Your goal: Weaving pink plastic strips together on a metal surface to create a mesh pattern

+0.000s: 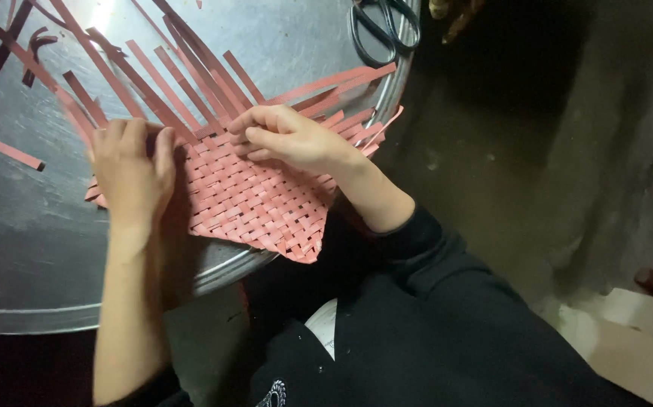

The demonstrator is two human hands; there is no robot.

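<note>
A flat mat woven of pink-red strips (258, 203) lies on a round metal tray (32, 226), with one corner hanging over the tray's near edge. Long loose strip ends (183, 75) fan out from its far side. My left hand (130, 169) rests flat on the mat's left part, fingers pressing where the loose strips begin. My right hand (289, 139) lies on the mat's upper edge with fingers curled, pinching at the strips there.
Black-handled scissors (383, 26) lie at the tray's far right rim. Cut strip pieces (2, 147) are scattered over the left of the tray. To the right is dark floor, and a pale box edge (643, 332) sits at the lower right.
</note>
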